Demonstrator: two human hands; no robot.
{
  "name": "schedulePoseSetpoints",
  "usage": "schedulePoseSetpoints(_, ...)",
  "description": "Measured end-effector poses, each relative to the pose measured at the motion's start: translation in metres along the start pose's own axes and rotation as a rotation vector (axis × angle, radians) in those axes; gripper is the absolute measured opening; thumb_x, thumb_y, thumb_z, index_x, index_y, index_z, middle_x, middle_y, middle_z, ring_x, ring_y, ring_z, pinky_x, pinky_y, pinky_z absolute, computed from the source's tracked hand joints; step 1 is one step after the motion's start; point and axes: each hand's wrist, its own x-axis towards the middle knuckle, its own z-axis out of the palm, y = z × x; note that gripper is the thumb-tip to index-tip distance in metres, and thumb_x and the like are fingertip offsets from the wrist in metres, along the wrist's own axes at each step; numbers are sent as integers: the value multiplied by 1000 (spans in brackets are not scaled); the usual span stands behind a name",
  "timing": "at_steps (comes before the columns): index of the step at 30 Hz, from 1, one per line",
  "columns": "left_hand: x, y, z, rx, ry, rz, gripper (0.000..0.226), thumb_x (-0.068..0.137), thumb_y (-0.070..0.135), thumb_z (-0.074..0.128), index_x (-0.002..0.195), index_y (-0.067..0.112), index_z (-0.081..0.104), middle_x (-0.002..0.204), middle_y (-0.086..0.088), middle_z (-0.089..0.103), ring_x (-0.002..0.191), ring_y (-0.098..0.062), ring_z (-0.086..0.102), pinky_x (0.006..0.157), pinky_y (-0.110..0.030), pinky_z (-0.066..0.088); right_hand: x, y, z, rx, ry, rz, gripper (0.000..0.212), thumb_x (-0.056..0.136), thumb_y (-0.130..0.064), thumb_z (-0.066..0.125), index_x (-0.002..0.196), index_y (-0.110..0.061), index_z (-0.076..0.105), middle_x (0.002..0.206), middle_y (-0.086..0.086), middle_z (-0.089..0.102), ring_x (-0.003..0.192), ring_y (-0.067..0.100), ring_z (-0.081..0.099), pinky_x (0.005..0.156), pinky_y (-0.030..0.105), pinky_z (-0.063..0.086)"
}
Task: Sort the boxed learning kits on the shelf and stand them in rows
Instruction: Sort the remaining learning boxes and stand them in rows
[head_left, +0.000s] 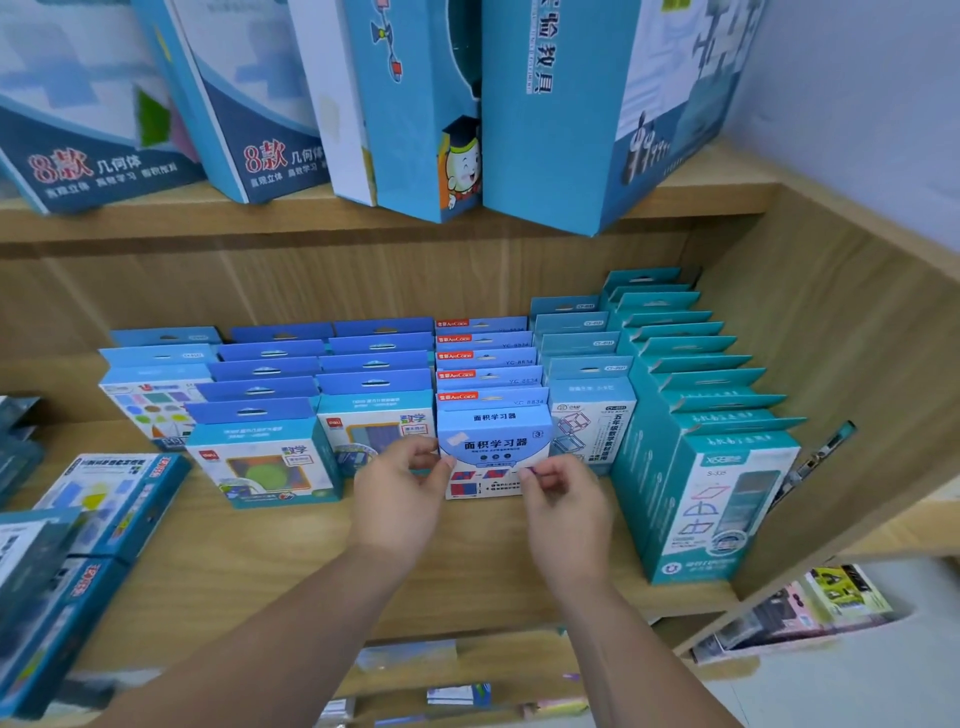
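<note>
On the wooden shelf (270, 561) boxed learning kits stand in several rows running front to back. The front box of the middle row is a light blue area-learning kit (493, 436). My left hand (400, 499) pinches its lower left edge with thumb and fingers. My right hand (566, 504) pinches its lower right edge. Behind it stand more boxes with red labels (485, 358). To its left stand deli maths kits (262, 467); to its right white-fronted kits (589, 421) and a long row of teal kits (711, 499).
Several flat kits (104, 499) lie stacked at the shelf's left end. Large blue boxes (561, 104) stand on the upper shelf, overhanging its edge. The wooden side panel (831, 364) closes the shelf on the right. Packets (810, 608) lie on the lower shelf.
</note>
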Motion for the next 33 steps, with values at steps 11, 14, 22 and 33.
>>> schedulePoseSetpoints(11, 4, 2, -5, 6, -16, 30, 7, 86, 23, 76, 87, 26, 69, 82, 14, 72, 83, -3, 68, 79, -35, 58, 2, -13, -8, 39, -152, 64, 8, 90, -22, 71, 85, -25, 66, 81, -11, 70, 78, -3, 62, 67, 9, 45)
schedulePoseSetpoints(14, 0, -2, -18, -23, -50, 25, 8, 88, 23, 75, 94, 24, 70, 86, 17, 70, 83, 5, 65, 81, -31, 56, -3, -22, -9, 58, -152, 35, 5, 90, -22, 71, 88, -24, 67, 82, -10, 70, 78, -1, 62, 68, 10, 45)
schedulePoseSetpoints(22, -17, -8, -108, -76, -15, 107, 15, 89, 19, 73, 86, 33, 71, 81, 15, 70, 73, -10, 66, 65, -21, 51, -36, -70, 28, 234, -277, -84, 12, 88, -15, 73, 85, -26, 68, 78, -11, 69, 70, 11, 64, 67, 24, 52)
schedulePoseSetpoints(33, -12, -86, -311, 200, 301, -63, 8, 86, 27, 76, 90, 32, 71, 81, 13, 69, 56, 3, 60, 55, -15, 40, -119, -141, 173, 185, -804, -174, 9, 87, -18, 74, 87, -24, 69, 69, -16, 65, 60, 2, 55, 59, 15, 43)
